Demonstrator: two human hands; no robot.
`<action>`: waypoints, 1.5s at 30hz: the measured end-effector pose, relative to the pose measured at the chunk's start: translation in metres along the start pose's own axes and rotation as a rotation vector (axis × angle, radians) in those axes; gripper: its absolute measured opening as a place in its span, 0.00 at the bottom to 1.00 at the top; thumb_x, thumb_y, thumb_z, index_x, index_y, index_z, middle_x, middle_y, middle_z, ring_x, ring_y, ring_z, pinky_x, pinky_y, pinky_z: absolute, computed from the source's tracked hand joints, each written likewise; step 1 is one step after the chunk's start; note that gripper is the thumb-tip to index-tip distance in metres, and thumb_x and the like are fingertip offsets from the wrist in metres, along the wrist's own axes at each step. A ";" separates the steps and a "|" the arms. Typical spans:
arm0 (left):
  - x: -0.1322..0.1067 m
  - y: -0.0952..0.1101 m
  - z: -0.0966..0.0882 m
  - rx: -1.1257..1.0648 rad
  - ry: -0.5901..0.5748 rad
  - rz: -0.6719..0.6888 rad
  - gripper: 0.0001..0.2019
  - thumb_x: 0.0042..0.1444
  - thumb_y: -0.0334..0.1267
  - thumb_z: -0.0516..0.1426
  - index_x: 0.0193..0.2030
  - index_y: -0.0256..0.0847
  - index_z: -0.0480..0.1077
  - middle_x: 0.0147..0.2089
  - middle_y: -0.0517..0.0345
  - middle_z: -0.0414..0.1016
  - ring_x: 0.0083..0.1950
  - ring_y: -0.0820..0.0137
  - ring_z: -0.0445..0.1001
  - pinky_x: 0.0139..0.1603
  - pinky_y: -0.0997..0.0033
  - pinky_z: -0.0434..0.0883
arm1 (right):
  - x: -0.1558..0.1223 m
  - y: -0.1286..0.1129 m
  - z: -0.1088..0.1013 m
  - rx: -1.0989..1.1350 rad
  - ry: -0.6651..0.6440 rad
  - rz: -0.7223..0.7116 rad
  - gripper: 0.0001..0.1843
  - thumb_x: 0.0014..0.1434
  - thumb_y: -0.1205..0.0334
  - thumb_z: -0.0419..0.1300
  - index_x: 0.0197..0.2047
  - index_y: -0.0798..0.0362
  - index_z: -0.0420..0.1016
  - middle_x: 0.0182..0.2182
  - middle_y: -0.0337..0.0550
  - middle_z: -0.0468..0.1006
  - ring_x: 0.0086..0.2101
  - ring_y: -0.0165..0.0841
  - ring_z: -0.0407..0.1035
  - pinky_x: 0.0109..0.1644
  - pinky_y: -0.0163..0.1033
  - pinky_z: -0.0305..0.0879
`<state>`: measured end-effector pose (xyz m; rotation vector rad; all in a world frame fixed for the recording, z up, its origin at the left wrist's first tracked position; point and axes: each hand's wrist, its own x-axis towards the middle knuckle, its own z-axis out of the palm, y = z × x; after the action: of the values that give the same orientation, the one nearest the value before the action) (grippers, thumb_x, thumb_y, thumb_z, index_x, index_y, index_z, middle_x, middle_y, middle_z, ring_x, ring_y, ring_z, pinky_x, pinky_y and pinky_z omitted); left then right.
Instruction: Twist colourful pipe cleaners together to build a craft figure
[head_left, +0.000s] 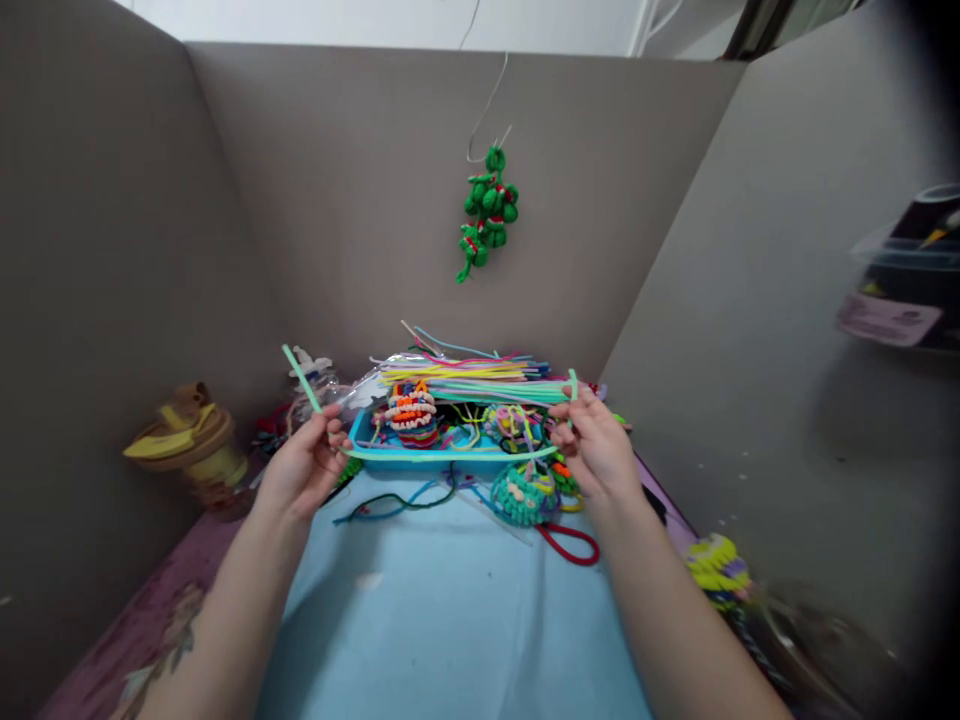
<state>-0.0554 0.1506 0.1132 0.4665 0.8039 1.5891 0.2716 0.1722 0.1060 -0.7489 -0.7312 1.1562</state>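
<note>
Left hand (304,460) and right hand (600,445), both bare and raised well apart, each pinch what looks like one long, thin, pale mint-green craft stem (450,458) between thumb and fingers. Its middle bows gently downward in front of a bright blue rectangular tray (480,467) full of colourful coiled pieces; its ends stick up past the hands. Behind lies a bundle of straight, multicoloured craft stems (457,373). Nearer, beside the right hand, sit a teal, ridged, rounded coiled piece (523,493) and a red cord loop (582,561) on the light-blue-covered worktop (420,620).

For good handling, a light fingertip pinch seems best, since a hard squeeze could kink so slender a strand. Matching both hands' height should keep the curve even, and holding it clear of the tray's contents should avoid snags.
</note>
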 end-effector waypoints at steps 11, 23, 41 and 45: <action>-0.029 -0.028 0.016 1.038 -0.554 -0.160 0.16 0.53 0.47 0.56 0.31 0.34 0.73 0.23 0.60 0.67 0.19 0.80 0.59 0.19 0.80 0.58 | -0.026 0.005 0.014 -0.666 -0.494 -0.005 0.07 0.51 0.59 0.63 0.29 0.55 0.73 0.24 0.37 0.71 0.23 0.25 0.61 0.26 0.31 0.56; -0.043 -0.038 0.024 1.271 -0.755 -0.176 0.22 0.57 0.48 0.50 0.55 0.39 0.67 0.30 0.58 0.72 0.22 0.77 0.61 0.20 0.79 0.59 | -0.043 0.024 0.028 -0.970 -0.628 -0.194 0.10 0.50 0.70 0.61 0.37 0.54 0.77 0.26 0.37 0.73 0.27 0.28 0.65 0.32 0.32 0.60; -0.029 -0.043 0.017 1.035 -0.508 -0.029 0.25 0.52 0.50 0.56 0.52 0.37 0.68 0.33 0.55 0.73 0.30 0.72 0.67 0.29 0.75 0.64 | -0.043 0.029 0.025 -1.315 -0.674 -0.239 0.07 0.54 0.64 0.59 0.26 0.54 0.73 0.24 0.38 0.74 0.28 0.30 0.66 0.32 0.34 0.58; -0.017 -0.038 0.009 0.882 -0.267 0.165 0.24 0.52 0.51 0.56 0.52 0.37 0.69 0.48 0.48 0.73 0.48 0.63 0.70 0.42 0.70 0.67 | -0.035 0.029 0.021 -1.065 -0.566 0.038 0.08 0.53 0.62 0.56 0.24 0.54 0.67 0.20 0.37 0.74 0.22 0.28 0.65 0.26 0.31 0.57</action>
<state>-0.0194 0.1369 0.0943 1.3717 1.2604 1.2085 0.2312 0.1476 0.0897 -1.3179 -1.8811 0.9642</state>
